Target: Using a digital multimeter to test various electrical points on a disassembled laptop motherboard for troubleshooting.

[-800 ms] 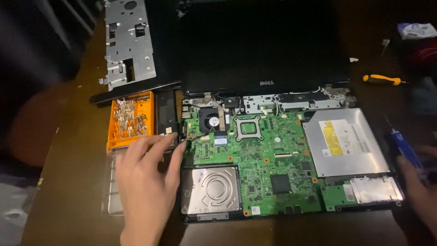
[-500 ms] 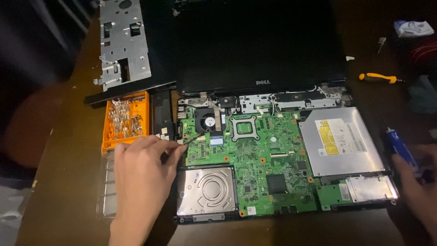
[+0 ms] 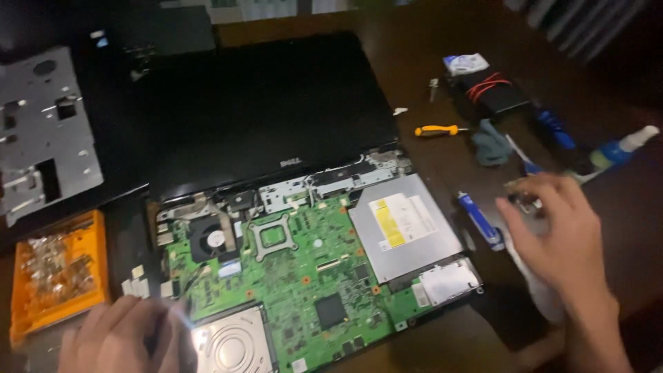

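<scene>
Opened laptop (image 3: 276, 138) lying flat on a dark, smooth wooden table (image 3: 428, 27), its matte black screen panel folded back and its base stripped bare. Exposed green circuit board (image 3: 297, 276), flat and densely studded with small chips and tiny copper-ringed holes, with a square metal socket frame (image 3: 273, 236) near its upper middle and a round black fan (image 3: 215, 238) just left of that. Brushed silver optical drive (image 3: 404, 224), rectangular with a yellow-and-white label, seated at the board's right edge; shiny hard drive (image 3: 231, 342) with circular embossing at the board's lower left. Left hand (image 3: 121, 338) at the lower left corner, fingers curled downward and resting beside the hard drive, blurred, so cannot tell whether anything is pinched. Right hand (image 3: 559, 231) hovering off the laptop's right side, fingers loosely bent over a small object on the table, too blurred to say whether gripped. Blue cylindrical tool (image 3: 478, 220) lying between that hand and the optical drive. Orange plastic tray (image 3: 59, 273) of glinting small parts to the left; perforated grey metal plate (image 3: 45, 131) above it. Orange-handled screwdriver (image 3: 436, 130) lying well beyond the drive.
</scene>
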